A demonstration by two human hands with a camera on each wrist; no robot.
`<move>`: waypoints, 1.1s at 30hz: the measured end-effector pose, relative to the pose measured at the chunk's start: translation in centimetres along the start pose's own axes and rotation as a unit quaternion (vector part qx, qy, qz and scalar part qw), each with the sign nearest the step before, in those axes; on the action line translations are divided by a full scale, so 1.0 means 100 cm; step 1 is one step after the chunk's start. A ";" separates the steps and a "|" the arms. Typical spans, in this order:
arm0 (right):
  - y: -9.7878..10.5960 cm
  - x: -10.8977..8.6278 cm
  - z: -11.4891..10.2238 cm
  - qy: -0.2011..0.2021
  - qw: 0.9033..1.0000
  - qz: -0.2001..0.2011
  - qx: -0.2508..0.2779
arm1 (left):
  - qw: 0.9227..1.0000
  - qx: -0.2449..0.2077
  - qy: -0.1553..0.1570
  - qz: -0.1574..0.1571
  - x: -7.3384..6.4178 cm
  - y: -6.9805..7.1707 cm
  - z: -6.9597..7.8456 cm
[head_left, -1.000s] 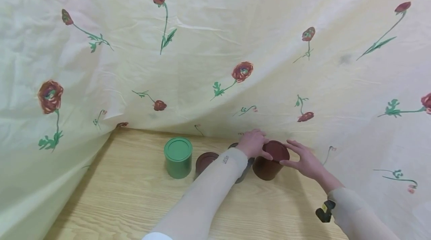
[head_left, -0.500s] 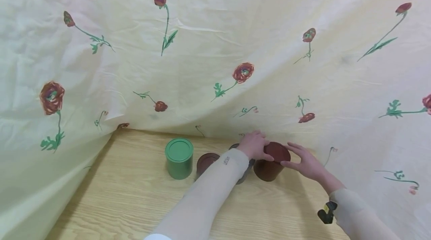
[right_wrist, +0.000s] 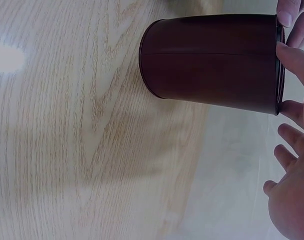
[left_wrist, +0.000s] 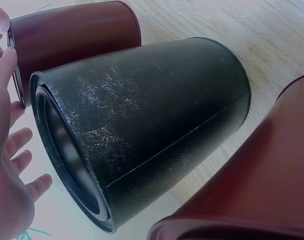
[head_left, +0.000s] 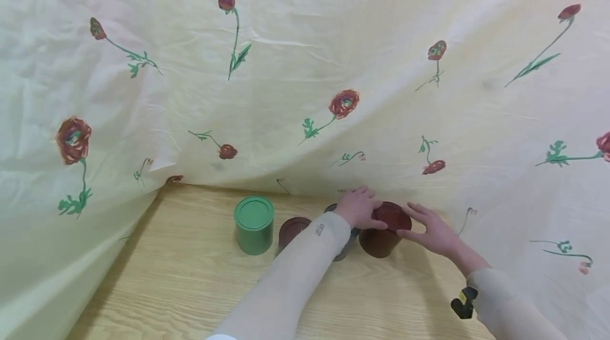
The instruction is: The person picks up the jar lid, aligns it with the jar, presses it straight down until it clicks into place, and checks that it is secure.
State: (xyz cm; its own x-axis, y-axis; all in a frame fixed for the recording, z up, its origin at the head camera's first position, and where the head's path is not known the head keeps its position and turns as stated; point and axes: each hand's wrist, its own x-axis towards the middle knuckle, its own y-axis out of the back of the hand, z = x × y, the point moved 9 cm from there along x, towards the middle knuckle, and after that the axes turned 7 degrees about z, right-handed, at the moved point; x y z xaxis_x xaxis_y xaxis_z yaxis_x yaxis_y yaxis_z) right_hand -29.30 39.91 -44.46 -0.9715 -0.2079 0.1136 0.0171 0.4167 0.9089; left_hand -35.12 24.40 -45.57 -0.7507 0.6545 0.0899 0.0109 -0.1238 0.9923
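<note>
A dark red, slightly tapered canister (head_left: 381,242) stands upright on the wooden table (head_left: 200,292), near the back cloth. On its left my left hand (head_left: 357,209) touches the lid rim with thumb and index finger. From the right, my right hand (head_left: 434,230) reaches the same rim, thumb and index finger spread along it and the other fingers apart. Beside it stands a black canister (left_wrist: 152,115) with a scuffed side, partly covered by my left hand and sleeve in the head view. Left of that is a second dark red canister (head_left: 292,230), half hidden by my left forearm.
At the left end of the row is a green canister (head_left: 254,229) with a recessed lid. A pale cloth (head_left: 276,86) printed with red flowers hangs behind and along both sides of the table. A small black and yellow device (head_left: 464,303) sits on my right wrist.
Both hands keep their places at the dark red canister's rim, and the canisters stand where they were. Only the head view has shifted very slightly.
</note>
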 end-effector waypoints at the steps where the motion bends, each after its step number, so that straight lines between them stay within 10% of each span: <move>1: 0.000 0.000 0.000 -0.001 1.000 0.000 0.001 | 1.000 0.001 0.000 0.000 0.000 -0.001 0.000; 33: 0.000 -0.001 -0.005 0.031 0.999 0.027 0.010 | 1.000 -0.001 0.012 -0.001 -0.004 0.004 0.004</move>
State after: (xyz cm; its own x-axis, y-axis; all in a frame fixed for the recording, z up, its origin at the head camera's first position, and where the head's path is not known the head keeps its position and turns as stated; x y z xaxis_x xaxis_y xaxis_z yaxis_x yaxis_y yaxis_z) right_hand -29.08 39.49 -44.26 -0.9528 -0.2389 0.1872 0.0634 0.4464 0.8926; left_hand -34.54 24.37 -45.15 -0.7670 0.6360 0.0853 0.0077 -0.1238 0.9923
